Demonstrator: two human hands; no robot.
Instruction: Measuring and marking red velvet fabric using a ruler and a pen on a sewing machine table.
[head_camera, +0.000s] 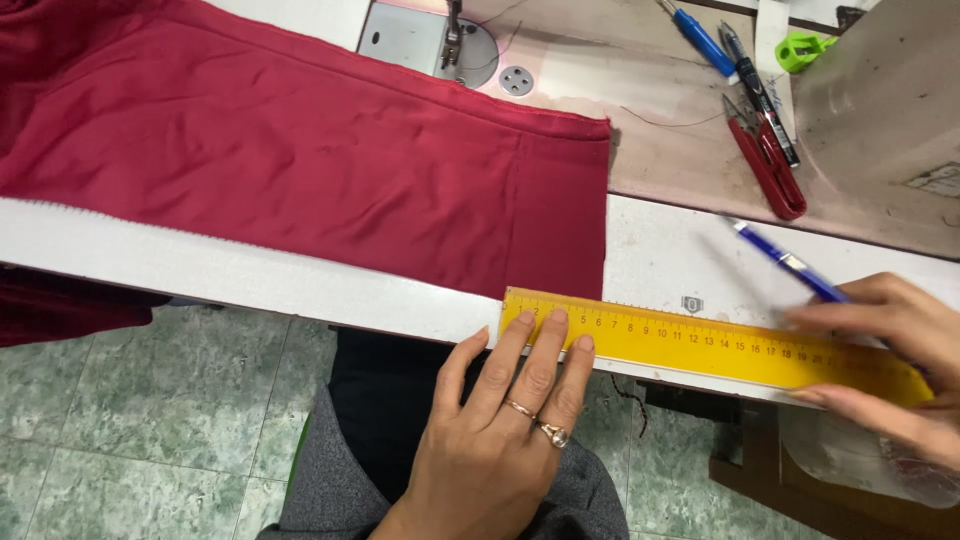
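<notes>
- Seen from above: yellow ruler (700, 345) lying flat along the near edge of a white table (200, 265), slanting slightly down toward its right end.
- Left hand (500, 430) at the ruler's left end, fingers (545, 345) straight and spread a little, tips pressing down on the ruler; nothing gripped; two rings on that hand.
- Right hand (895, 365) at the ruler's right end, pinching the ruler's end between thumb below and fingers above.
- Blue pen (785, 262) also held in the right hand, blurred, tip pointing up and left, just beyond the ruler's far edge.
- Red cloth (320, 170) spread flat beyond the ruler, its lower right corner touching the ruler's left end; more cloth hanging off the table far left of the ruler.
- Sewing machine foot and plate (450, 45) well beyond the ruler, at the cloth's far edge.
- Red snips (765, 160), a dark pen (760, 90) and another blue pen (700, 38) lying together well beyond the ruler's right half.
- Small green object (803, 48) beside those, kind unclear.
- Below the ruler: dark and grey clothing on the lap and a green tiled floor (130, 420).
</notes>
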